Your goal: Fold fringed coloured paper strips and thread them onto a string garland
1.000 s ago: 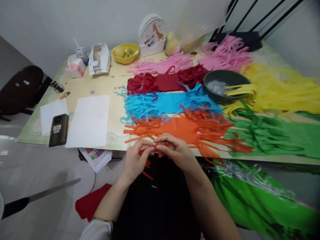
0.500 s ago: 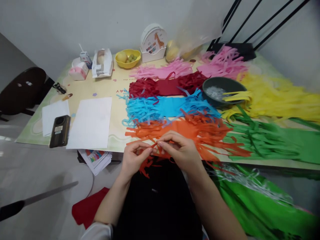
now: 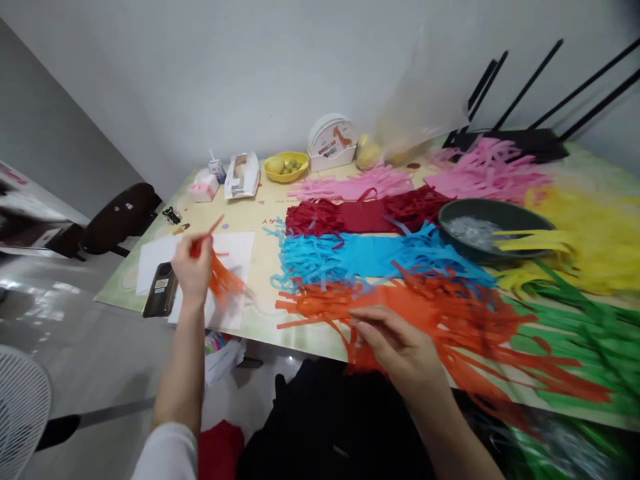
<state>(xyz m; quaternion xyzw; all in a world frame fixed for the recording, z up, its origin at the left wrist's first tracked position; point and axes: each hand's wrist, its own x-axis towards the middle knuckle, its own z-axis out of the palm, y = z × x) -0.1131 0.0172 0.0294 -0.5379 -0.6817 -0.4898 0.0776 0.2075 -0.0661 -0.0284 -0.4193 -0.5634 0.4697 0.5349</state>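
Note:
My left hand [image 3: 194,263], blurred, is raised over the white paper [image 3: 239,257] on the left. Its closed fingers hold a bunch of orange fabric strips [image 3: 224,279] that hang down to the right, one end sticking up. At the front edge of the table, my right hand [image 3: 400,343] has thumb and forefinger close together in a pinch. What lies between those fingertips is too small to make out. Beside and under them spreads the orange fringed fabric [image 3: 390,299], some strips hanging over the edge.
Blue [image 3: 373,253], dark red [image 3: 363,217] and pink fringed fabric [image 3: 345,188] lie behind. A dark bowl [image 3: 493,257] holds clear pieces, near yellow [image 3: 595,247] and green fringe [image 3: 575,333]. A phone [image 3: 161,293] lies left; a fan [image 3: 23,407] stands on the floor.
My hands, together at the orange fringe before, are now apart. The left has swung left and up with orange strips; the right stays by the fringe. The view has shifted.

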